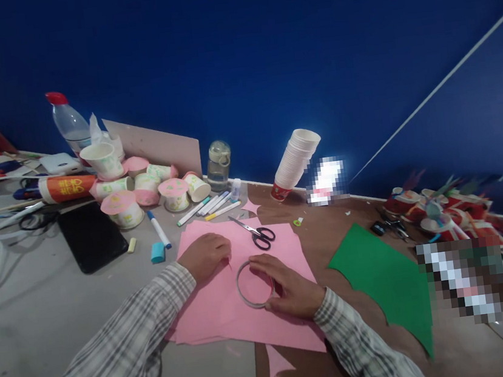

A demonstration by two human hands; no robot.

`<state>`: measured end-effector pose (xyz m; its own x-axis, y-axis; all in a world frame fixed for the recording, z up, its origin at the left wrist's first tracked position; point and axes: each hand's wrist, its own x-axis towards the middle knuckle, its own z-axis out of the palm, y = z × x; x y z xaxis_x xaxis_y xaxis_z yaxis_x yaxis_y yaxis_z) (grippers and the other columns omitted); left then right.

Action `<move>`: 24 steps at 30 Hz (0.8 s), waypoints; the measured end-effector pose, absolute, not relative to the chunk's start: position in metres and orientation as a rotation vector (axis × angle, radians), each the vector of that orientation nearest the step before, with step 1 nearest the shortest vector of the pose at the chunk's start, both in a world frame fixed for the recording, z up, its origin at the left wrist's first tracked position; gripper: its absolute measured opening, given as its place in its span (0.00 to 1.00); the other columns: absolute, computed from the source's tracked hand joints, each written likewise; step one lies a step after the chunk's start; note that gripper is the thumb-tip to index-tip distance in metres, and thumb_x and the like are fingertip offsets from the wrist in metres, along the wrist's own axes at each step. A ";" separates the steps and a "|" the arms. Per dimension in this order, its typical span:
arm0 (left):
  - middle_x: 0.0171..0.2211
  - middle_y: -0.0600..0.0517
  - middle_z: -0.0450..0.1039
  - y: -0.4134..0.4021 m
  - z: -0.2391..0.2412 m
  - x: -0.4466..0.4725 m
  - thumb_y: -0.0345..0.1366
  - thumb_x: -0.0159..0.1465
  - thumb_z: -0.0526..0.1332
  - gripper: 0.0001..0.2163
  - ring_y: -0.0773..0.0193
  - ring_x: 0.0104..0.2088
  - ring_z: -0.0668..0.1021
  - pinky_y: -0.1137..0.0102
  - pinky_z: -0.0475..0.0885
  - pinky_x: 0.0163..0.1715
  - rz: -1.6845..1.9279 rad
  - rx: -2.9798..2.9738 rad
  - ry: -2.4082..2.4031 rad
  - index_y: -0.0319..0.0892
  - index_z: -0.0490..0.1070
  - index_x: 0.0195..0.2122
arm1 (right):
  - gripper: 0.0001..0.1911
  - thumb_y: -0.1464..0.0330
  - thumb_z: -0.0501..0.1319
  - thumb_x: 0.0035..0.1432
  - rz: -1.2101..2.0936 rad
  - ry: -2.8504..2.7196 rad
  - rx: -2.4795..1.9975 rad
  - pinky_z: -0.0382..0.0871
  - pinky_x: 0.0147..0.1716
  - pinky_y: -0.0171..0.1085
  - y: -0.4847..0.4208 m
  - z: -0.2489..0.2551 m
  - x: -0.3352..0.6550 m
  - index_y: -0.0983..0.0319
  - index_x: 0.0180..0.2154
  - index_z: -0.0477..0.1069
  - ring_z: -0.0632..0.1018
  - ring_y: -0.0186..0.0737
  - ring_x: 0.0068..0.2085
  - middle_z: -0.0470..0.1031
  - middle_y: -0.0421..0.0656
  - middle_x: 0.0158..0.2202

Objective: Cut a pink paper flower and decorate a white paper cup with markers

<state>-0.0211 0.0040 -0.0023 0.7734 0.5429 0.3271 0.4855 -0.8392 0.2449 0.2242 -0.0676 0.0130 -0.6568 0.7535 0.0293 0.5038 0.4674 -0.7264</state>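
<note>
Fingers (261,265) of the right hand (291,290) curved over the far rim of a grey ring (241,294), thumb on the near side, grasping it and holding it flat on the pink paper (222,326). The left hand (205,256) lay just beside the ring at its ten o'clock, knuckles up and fingers folded under against the same sheet; whether they pinched anything could not be told. Both wrists wore checked sleeves.

The ring sat near the middle of the pink paper, which straddled the grey and brown parts of the table. Black-handled scissors (257,233) lay on the paper at twelve o'clock from the ring, apart from both hands. A green sheet (386,276) lay at three o'clock, clear of the pink one. Felt pens (214,205) were grouped at eleven o'clock, with decorated paper cups (141,190) beyond them and a black tablet (90,236) at ten o'clock. A leaning stack of white cups (296,158) stood at one o'clock against the blue wall.
</note>
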 end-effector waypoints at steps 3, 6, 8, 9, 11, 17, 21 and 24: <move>0.35 0.50 0.73 0.005 -0.004 -0.021 0.31 0.54 0.57 0.02 0.60 0.36 0.72 0.64 0.65 0.38 0.597 2.829 0.826 0.44 0.68 0.29 | 0.36 0.69 0.65 0.45 1.024 -2.353 -1.057 0.50 0.60 0.52 -0.068 0.012 0.224 0.56 0.56 0.55 0.55 0.50 0.61 0.56 0.50 0.60; 0.36 0.50 0.73 0.006 -0.006 -0.021 0.32 0.55 0.57 0.02 0.60 0.37 0.72 0.64 0.65 0.39 0.596 2.841 0.821 0.44 0.68 0.29 | 0.36 0.69 0.65 0.45 1.034 -2.350 -1.055 0.50 0.60 0.51 -0.068 0.013 0.224 0.56 0.56 0.55 0.56 0.49 0.61 0.57 0.49 0.59; 0.36 0.49 0.73 0.006 -0.007 -0.021 0.33 0.55 0.56 0.03 0.60 0.37 0.72 0.63 0.64 0.39 0.592 2.847 0.817 0.44 0.68 0.30 | 0.36 0.70 0.65 0.45 1.042 -2.344 -1.064 0.51 0.60 0.49 -0.067 0.013 0.224 0.56 0.55 0.56 0.56 0.48 0.61 0.57 0.48 0.59; 0.36 0.49 0.73 0.006 -0.007 -0.021 0.33 0.55 0.56 0.03 0.59 0.37 0.72 0.63 0.64 0.39 0.588 2.850 0.817 0.44 0.68 0.30 | 0.35 0.70 0.65 0.45 1.045 -2.339 -1.066 0.51 0.60 0.49 -0.067 0.013 0.224 0.56 0.55 0.56 0.56 0.47 0.61 0.57 0.48 0.59; 0.36 0.49 0.73 0.005 -0.006 -0.021 0.33 0.55 0.56 0.03 0.59 0.37 0.72 0.63 0.64 0.38 0.578 2.852 0.819 0.43 0.68 0.29 | 0.35 0.70 0.65 0.44 1.050 -2.328 -1.071 0.51 0.60 0.50 -0.067 0.013 0.224 0.56 0.55 0.57 0.56 0.48 0.61 0.57 0.48 0.59; 0.36 0.50 0.73 0.005 -0.005 -0.021 0.32 0.57 0.54 0.04 0.60 0.37 0.72 0.64 0.65 0.38 0.589 2.859 0.817 0.44 0.68 0.29 | 0.38 0.73 0.65 0.42 1.073 -2.330 -1.101 0.49 0.60 0.52 -0.069 0.011 0.225 0.55 0.55 0.56 0.54 0.50 0.62 0.56 0.48 0.60; 0.36 0.50 0.73 0.005 -0.006 -0.022 0.33 0.57 0.54 0.04 0.61 0.37 0.72 0.64 0.64 0.38 0.583 2.864 0.812 0.44 0.67 0.29 | 0.38 0.75 0.63 0.41 1.065 -2.330 -1.097 0.49 0.60 0.52 -0.069 0.011 0.225 0.56 0.55 0.57 0.55 0.50 0.62 0.57 0.47 0.60; 0.36 0.50 0.73 0.005 -0.007 -0.022 0.33 0.57 0.54 0.04 0.61 0.37 0.72 0.64 0.64 0.38 0.579 2.863 0.817 0.44 0.67 0.29 | 0.37 0.75 0.63 0.41 1.062 -2.331 -1.124 0.49 0.60 0.52 -0.069 0.011 0.225 0.56 0.55 0.57 0.55 0.50 0.62 0.57 0.47 0.60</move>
